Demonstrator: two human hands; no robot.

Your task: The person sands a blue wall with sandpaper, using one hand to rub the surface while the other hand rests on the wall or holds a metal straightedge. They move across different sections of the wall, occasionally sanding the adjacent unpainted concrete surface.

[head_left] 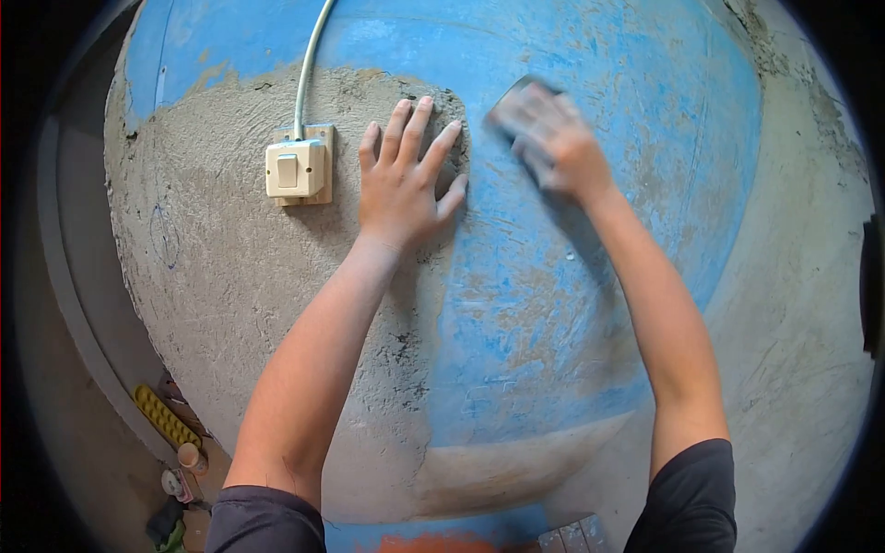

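Note:
My left hand [406, 175] lies flat with fingers spread on the rough grey plaster [230, 276], just right of a cream light switch [293, 173]. A pale cable [308, 64] runs up from that switch. Over the blue painted wall [544, 286], worn through to grey in many patches, my right hand [562, 152] is closed around a dark flat sanding block [507, 97]. Motion blurs both the hand and the block, and the block's underside is hidden against the wall. Fine pale dust coats the fingers of both hands.
At the lower left, a yellow tray with round hollows [168, 417] stands near a small cup [192, 458] and other small items. A wooden slatted piece [573, 535] shows at the bottom edge. Bare grey wall [793, 276] curves away on the right.

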